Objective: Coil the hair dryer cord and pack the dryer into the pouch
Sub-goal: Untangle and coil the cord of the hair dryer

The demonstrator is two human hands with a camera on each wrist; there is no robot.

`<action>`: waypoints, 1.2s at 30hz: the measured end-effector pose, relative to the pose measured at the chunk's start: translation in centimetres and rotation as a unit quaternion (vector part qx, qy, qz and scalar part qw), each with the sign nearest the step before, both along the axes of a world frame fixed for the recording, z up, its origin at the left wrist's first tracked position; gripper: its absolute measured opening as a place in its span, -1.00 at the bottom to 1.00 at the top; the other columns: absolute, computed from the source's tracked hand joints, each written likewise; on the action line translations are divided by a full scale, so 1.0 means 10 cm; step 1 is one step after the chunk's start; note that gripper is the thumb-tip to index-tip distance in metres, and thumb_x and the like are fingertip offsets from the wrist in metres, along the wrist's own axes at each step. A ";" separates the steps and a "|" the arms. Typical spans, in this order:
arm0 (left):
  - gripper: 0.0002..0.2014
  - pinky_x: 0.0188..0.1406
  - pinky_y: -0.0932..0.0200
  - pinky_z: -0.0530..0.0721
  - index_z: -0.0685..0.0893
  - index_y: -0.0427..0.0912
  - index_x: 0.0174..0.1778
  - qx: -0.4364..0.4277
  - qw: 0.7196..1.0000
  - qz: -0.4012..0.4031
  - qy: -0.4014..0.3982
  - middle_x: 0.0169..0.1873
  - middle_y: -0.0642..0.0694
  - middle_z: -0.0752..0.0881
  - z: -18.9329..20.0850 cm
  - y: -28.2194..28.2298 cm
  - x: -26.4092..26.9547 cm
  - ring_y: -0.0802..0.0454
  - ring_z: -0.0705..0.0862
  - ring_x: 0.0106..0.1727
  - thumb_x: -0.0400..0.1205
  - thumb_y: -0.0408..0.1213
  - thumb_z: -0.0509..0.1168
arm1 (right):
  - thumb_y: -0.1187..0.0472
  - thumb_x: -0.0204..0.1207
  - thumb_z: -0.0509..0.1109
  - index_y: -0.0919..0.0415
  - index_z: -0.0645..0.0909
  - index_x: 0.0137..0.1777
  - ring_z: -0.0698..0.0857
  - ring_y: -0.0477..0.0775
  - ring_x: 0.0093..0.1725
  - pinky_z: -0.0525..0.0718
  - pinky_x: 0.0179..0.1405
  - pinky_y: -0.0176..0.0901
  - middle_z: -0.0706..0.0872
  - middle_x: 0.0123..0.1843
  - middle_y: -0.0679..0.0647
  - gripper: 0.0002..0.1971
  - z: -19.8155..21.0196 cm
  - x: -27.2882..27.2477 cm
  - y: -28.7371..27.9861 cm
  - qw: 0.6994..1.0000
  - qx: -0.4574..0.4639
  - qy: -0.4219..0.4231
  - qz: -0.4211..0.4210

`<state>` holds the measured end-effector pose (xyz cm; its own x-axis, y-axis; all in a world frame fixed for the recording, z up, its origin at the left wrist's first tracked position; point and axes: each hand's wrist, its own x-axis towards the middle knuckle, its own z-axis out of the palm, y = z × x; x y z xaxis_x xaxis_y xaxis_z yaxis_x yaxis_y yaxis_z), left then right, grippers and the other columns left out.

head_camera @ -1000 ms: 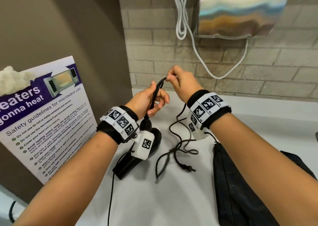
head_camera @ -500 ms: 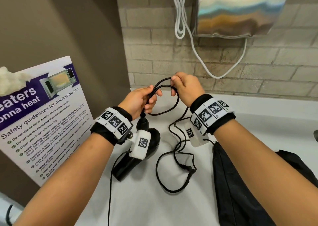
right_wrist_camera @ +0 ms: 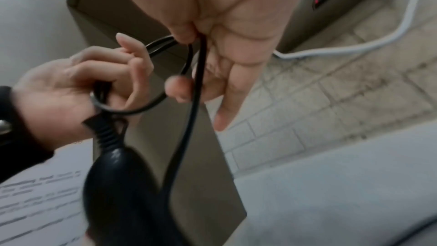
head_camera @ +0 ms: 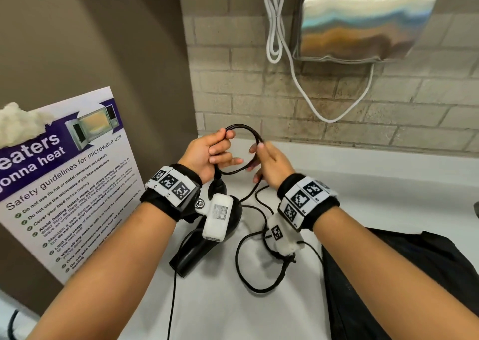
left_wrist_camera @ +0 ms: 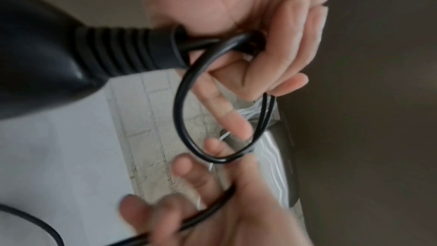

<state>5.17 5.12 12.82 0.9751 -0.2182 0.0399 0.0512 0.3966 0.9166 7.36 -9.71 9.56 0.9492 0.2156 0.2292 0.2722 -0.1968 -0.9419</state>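
My left hand [head_camera: 223, 145] grips a small loop of the black cord [head_camera: 245, 130] just above the dryer's ribbed cord collar [left_wrist_camera: 113, 51]. The loop shows two strands [left_wrist_camera: 262, 119]. The black hair dryer [head_camera: 191, 251] hangs or rests below my left wrist, nozzle end near the counter. My right hand [head_camera: 255, 158] holds the loop's right side, and the cord [right_wrist_camera: 197, 85] runs down between its thumb and palm. The remaining cord [head_camera: 248, 280] lies in loose curves on the white counter. The black pouch [head_camera: 388, 275] lies at the right, partly under my right forearm.
A microwave safety poster [head_camera: 64, 184] leans on the brown wall at the left. A steel hand dryer [head_camera: 363, 21] with a white cable [head_camera: 274, 29] hangs on the brick wall behind. The white counter [head_camera: 388, 184] stretches to the right.
The cord went from a single strand pinched between both hands to a round loop held by my left hand. My right hand dropped to the loop's side, and the loose cord was drawn nearer.
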 end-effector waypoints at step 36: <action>-0.66 -0.74 0.46 0.17 0.56 0.05 0.13 -0.069 0.994 0.080 0.023 -0.17 0.34 0.78 -0.05 0.24 0.07 0.25 0.41 -0.70 0.74 -0.17 -0.14 | 0.54 0.42 -0.01 -0.16 -0.35 0.56 0.61 0.17 0.03 0.58 0.18 -0.06 0.58 0.10 0.14 -0.11 -0.68 -0.57 -0.18 0.922 -0.385 -0.015 0.032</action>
